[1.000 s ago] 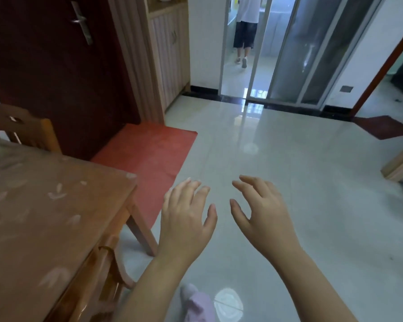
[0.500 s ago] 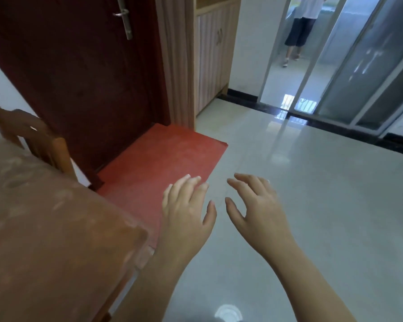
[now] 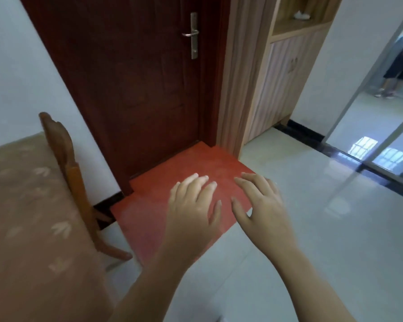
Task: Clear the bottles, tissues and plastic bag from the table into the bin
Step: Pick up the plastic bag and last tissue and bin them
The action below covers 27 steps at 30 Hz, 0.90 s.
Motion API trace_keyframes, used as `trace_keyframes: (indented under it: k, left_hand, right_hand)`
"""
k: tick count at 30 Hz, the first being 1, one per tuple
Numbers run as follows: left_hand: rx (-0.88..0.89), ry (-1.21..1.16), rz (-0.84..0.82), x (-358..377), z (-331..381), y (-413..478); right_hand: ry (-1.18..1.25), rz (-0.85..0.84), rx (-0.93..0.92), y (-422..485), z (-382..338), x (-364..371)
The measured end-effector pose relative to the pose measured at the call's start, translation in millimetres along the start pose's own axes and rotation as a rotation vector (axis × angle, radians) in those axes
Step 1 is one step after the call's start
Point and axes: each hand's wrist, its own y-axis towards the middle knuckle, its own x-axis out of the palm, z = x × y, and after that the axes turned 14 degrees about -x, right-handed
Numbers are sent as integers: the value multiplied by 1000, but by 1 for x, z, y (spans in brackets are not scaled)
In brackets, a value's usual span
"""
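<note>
Above the red mat (image 3: 186, 173) both hands are held out palm down, side by side and empty. The left hand (image 3: 193, 214) has its fingers spread wide and loose over the middle of the mat, the thumb pointing toward the other hand. The right hand (image 3: 261, 210) hangs over the mat's right edge, where red meets the pale tiled floor (image 3: 335, 240), its fingers also apart and slightly curled, gripping nothing. The two thumbs are near each other but apart. Left of the mat stands the wooden table (image 3: 28, 224), its brown top blurred, with pale smears or marks on it that may be worn patches; no bottles, tissues, plastic bag or bin can be made out on the part in view. A wooden chair (image 3: 65, 163) stands between the table and the mat, its back against the table's edge. Behind the mat is a dark red door (image 3: 137, 89) with a metal handle (image 3: 192, 34), and to the right of the door a light wooden cupboard (image 3: 279, 73).
</note>
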Motion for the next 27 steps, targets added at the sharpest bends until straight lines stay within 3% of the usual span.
trace_keyframes:
  k: [12,27]
  left_hand:
    - [-325,207,169,37,-86,110]
    - [-651,310,302,28,-235,243]
  right_hand:
    - [183,-157,-299,160,45,107]
    - [386,-304,-599,348,3,261]
